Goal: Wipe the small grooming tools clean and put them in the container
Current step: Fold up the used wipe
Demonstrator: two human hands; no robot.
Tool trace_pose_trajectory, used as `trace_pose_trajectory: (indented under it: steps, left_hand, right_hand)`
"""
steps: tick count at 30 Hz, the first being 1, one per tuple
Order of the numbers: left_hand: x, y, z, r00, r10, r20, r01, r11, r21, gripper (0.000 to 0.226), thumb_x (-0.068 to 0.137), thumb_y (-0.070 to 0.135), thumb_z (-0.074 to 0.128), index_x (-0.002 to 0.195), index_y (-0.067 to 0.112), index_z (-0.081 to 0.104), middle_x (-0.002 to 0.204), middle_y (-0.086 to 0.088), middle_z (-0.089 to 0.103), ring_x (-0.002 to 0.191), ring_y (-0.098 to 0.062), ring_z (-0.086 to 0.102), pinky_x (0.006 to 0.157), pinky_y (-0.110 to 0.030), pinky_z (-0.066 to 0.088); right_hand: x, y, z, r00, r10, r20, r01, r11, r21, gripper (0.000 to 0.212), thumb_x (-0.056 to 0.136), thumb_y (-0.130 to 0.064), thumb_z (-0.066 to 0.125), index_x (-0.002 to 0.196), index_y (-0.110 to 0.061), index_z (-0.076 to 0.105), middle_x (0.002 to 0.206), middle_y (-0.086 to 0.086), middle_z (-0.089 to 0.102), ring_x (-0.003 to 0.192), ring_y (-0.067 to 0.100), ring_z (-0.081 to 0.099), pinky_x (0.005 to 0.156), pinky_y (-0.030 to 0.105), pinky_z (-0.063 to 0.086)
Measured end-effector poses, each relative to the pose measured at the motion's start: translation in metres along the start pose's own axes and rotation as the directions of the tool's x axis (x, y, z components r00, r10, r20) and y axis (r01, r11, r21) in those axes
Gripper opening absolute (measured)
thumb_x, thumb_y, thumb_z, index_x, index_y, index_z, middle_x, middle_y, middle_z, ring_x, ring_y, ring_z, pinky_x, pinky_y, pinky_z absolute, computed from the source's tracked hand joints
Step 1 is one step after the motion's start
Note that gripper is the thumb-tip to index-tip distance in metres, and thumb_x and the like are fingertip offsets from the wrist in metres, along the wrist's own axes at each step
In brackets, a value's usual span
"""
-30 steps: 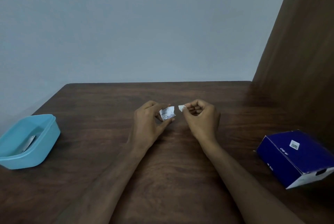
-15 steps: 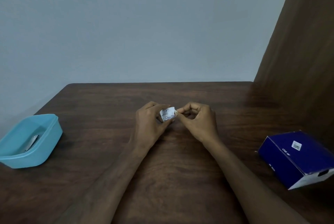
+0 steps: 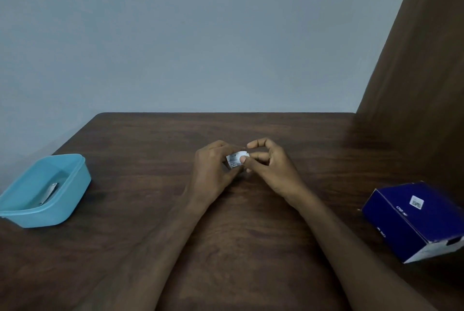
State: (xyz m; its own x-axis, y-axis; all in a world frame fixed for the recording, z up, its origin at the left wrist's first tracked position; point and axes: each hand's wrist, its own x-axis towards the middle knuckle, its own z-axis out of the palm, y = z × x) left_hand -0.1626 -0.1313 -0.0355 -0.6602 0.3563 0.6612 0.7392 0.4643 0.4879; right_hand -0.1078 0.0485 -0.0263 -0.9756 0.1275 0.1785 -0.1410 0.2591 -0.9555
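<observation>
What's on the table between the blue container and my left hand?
Nothing; the head view shows bare wooden table between the blue container and your left hand.

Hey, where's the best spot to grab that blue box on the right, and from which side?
Grip the blue box across its two long side walls, coming down from above. It lies flat on the table with its broad labelled top face up and nothing around it, turned at an angle, so turn the hand to match its long edges. Its size against a hand's span is hard to judge.
</observation>
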Motion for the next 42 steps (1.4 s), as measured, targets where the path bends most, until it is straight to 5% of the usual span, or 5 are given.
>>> trace_pose_trajectory:
  steps: [10,19,30,34,42]
  left_hand:
    - [0.001,-0.004,0.002,0.999,-0.03,-0.029,0.03,1.0,0.001,0.022,0.082,0.037,0.091,0.098,0.025,0.082,0.084,0.009,0.071,0.073,-0.007,0.064,0.067,-0.024,0.049]
    - [0.0,0.001,-0.002,0.988,-0.131,0.081,0.144,0.972,-0.186,0.027,0.082,0.033,0.092,0.106,0.026,0.083,0.094,0.011,0.075,0.063,-0.006,0.074,0.054,-0.021,0.057]
    - [0.0,-0.001,-0.001,0.982,-0.15,0.114,0.172,0.96,-0.219,0.032,0.082,0.034,0.093,0.112,0.029,0.083,0.09,0.012,0.076,0.072,-0.004,0.075,0.066,-0.022,0.059]
    - [0.0,0.001,-0.002,0.986,-0.116,0.122,0.139,0.971,-0.197,0.027,0.084,0.028,0.091,0.11,0.028,0.083,0.09,0.011,0.076,0.075,-0.003,0.074,0.067,-0.017,0.056]
    - [0.0,0.004,-0.004,0.97,-0.142,0.197,0.198,0.932,-0.305,0.024,0.103,0.027,0.071,0.126,0.024,0.078,0.099,0.006,0.074,0.066,-0.011,0.078,0.069,-0.025,0.06]
  right_hand:
    - [0.002,0.005,0.002,0.987,-0.077,-0.143,0.08,0.997,0.02,0.011,0.088,-0.02,0.087,0.087,-0.015,0.077,0.082,0.002,0.082,0.084,0.02,0.08,0.088,0.04,0.062]
    - [0.002,0.001,-0.012,0.994,-0.062,-0.085,0.07,0.993,0.09,0.005,0.092,-0.017,0.083,0.096,-0.014,0.082,0.083,0.0,0.081,0.072,0.008,0.069,0.067,0.018,0.052]
    - [0.002,-0.001,-0.018,0.998,-0.057,0.011,0.056,0.993,0.108,0.021,0.097,-0.018,0.077,0.114,-0.009,0.068,0.085,0.01,0.081,0.072,0.019,0.07,0.063,0.023,0.049]
    - [0.001,-0.001,-0.017,0.998,-0.068,0.006,0.068,0.994,0.085,0.021,0.09,-0.01,0.083,0.106,-0.005,0.07,0.085,0.008,0.081,0.071,0.011,0.073,0.064,0.015,0.051]
    - [0.005,0.005,-0.026,0.997,-0.056,-0.049,0.061,0.993,0.103,0.006,0.091,-0.018,0.084,0.094,-0.014,0.081,0.085,0.009,0.08,0.07,0.016,0.069,0.061,0.028,0.05]
